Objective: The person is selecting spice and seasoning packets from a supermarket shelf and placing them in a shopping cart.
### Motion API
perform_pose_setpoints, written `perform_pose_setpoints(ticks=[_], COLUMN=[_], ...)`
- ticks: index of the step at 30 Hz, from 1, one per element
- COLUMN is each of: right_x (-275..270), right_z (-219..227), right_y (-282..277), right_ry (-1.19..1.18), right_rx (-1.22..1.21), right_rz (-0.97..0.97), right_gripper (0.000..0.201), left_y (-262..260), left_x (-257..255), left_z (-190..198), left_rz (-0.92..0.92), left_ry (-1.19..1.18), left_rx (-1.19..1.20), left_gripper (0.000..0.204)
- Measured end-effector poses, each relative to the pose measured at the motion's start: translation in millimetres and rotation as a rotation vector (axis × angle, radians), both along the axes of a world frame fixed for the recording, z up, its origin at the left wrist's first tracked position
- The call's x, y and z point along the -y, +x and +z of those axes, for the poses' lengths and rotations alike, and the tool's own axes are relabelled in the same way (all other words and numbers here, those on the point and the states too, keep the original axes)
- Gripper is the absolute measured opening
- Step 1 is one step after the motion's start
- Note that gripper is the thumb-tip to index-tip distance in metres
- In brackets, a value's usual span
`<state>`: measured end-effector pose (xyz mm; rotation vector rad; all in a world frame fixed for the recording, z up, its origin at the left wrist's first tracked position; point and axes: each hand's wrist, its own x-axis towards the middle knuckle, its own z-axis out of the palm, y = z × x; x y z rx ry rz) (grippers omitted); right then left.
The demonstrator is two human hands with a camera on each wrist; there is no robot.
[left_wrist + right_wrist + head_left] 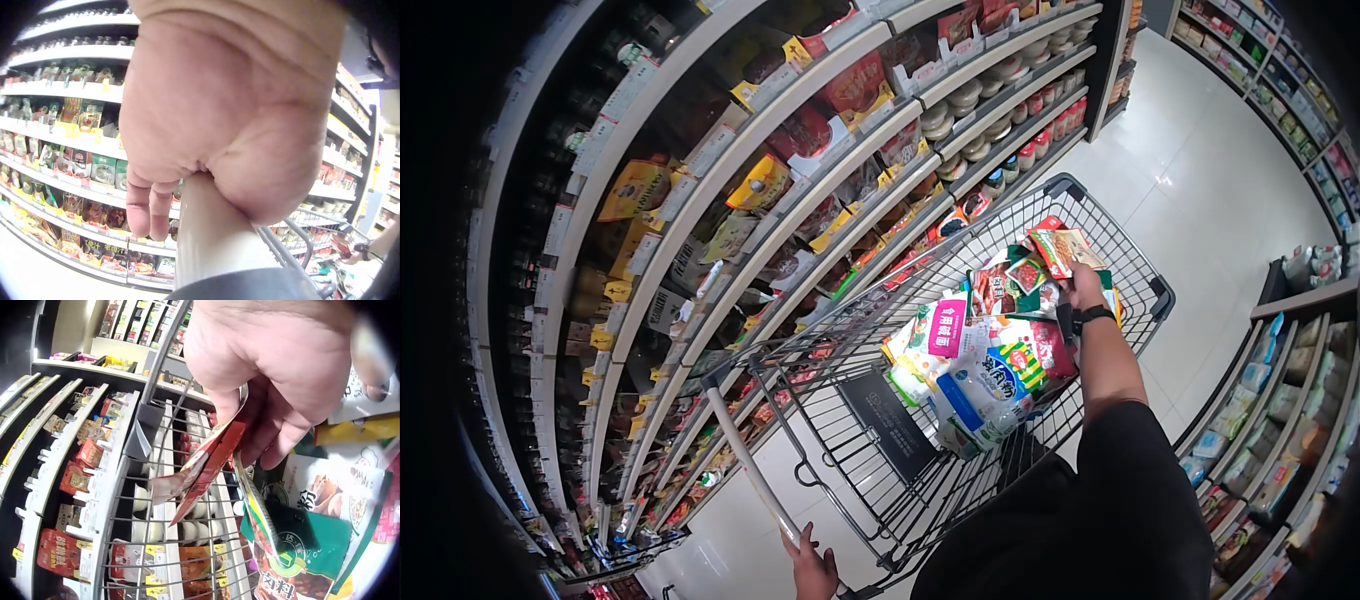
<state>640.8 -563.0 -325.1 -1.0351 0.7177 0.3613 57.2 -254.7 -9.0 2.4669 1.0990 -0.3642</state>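
In the head view the right hand holds a red and tan packet over the far part of the cart's load. From the right wrist view, that hand pinches red packets between thumb and fingers, above a green and white pouch. The left hand is on the cart's pale handlebar; in the left wrist view its palm lies over the bar, some fingers hanging beside it. Bags, including one with a pink label, fill part of the wire cart.
Long shelves of packets and jars run along the cart's left side. More shelves stand at the right, with others at the top right. Pale tiled floor lies ahead of and beside the cart.
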Motion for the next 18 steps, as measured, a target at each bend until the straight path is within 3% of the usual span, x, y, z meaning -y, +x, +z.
perform_pose_setpoints(ticks=[3,5,8,11,13,16,18], right_x=[15.5,26.6,16.2,-4.9,-26.7,-60.9,-82.2], right_z=[19.1,29.1,97.3,164.6,213.2,291.4,330.2], right_y=[-3.3,-5.0,-27.8,-61.8,-98.1,-182.5,-250.4], right_ry=[0.093,0.219,0.405,0.529,0.597,0.659,0.737], right_rx=[0.108,0.253,0.430,0.417,0.465,0.582,0.580], right_rz=[-0.033,0.049,0.142,0.261,0.384,0.631,0.843], right_gripper=[0.032,0.032,0.037,0.040,0.041,0.045,0.050], left_y=[0.3,-1.2,0.1,-11.2,-34.3,-64.6,-97.2], left_x=[-9.1,-13.7,-15.3,-22.5,-27.6,-16.7,-5.2], left_z=[-0.2,-3.1,-0.5,-5.0,-12.8,18.7,35.7], left_rz=[0.007,0.012,0.031,-0.069,-0.092,-0.154,-0.101], left_ry=[0.013,0.006,-0.048,-0.140,-0.246,-0.206,-0.266], left_rx=[-0.003,0.016,0.088,0.304,0.354,0.450,0.577], left_gripper=[0.063,0.062,0.060,0.062,0.063,0.059,0.058])
